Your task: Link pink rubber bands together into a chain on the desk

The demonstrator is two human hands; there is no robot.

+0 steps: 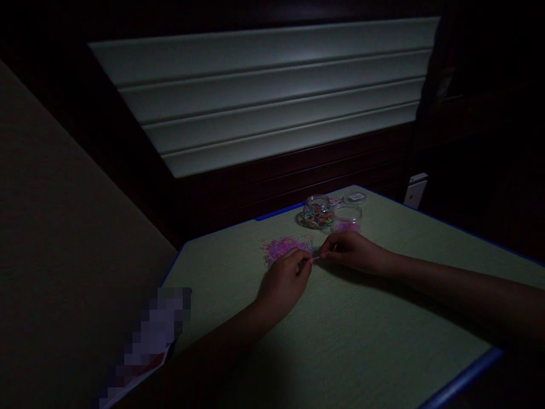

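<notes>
A loose pile of small pink and purple elastic bands [284, 247] lies on the table. Just in front of it, my left hand [286, 278] pinches one end of a thin, pale elastic band [315, 258]. From the right, my right hand [355, 253] pinches the other end, so the band spans the short gap between my fingertips. Right behind my right hand stands an open clear jar [347, 213] with pinkish bands in it. The dim light hides finer detail at the fingertips.
A second clear jar [317, 211] holds multicoloured hair ties. Beside it at the back lies a clear lid [354, 197] with a white label. The pale green table [340, 335] has a blue edge. A slatted panel [272, 96] rises behind, and a blurred item [149, 341] is at left.
</notes>
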